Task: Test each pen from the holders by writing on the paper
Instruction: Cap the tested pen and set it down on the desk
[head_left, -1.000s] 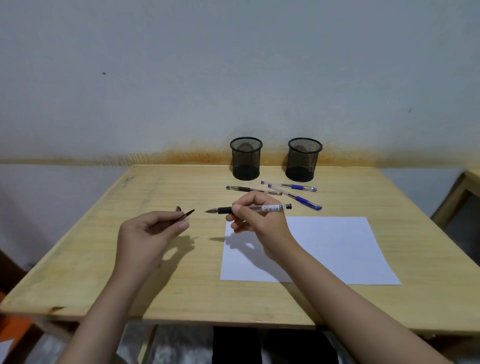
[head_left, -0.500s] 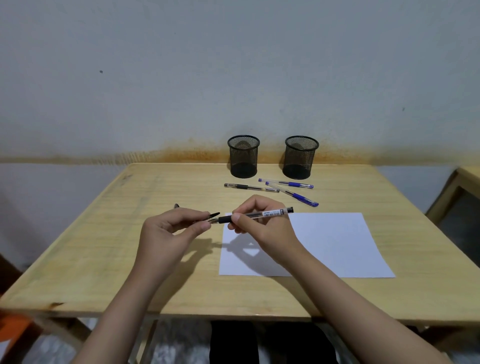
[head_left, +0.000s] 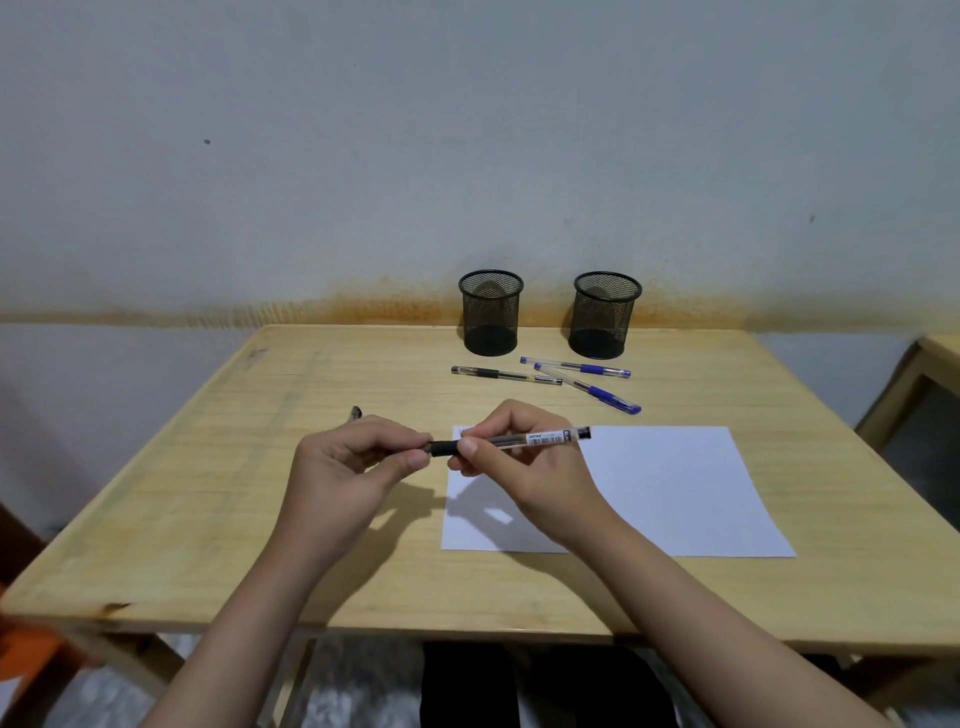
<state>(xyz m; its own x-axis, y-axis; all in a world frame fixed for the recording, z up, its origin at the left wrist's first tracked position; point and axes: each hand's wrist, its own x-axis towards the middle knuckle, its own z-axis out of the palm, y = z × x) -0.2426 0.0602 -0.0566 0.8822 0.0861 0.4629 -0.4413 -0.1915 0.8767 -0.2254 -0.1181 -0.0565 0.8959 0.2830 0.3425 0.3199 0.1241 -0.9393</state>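
Pen in hand: black gel pen with a clear barrel is being held level above the near-left corner of the white paper, just over the wooden table.
Long axis: it is running left to right, tilting slightly upward to the right; the writing end is pointing left into the left hand, the black end plug is pointing right.
Right hand: right hand is pinching the barrel beside the black rubber grip, thumb below and fingertips on top.
Left hand: left hand is closing thumb and forefinger around the cap at the pen's tip; the cap itself is mostly hidden, with what looks like its clip poking out behind the knuckles.
Step, as a judgement: the cap appears to be going on or coming off; I cannot tell which.
Handling: likely light, stiff and smooth plastic; the rubber grip looks like the surest place to hold, and the tip the part to protect.
Other pens: one black pen and two blue pens are lying on the table, the blue pair crossing.
Holders: two black mesh pen holders are standing by the wall, appearing empty.
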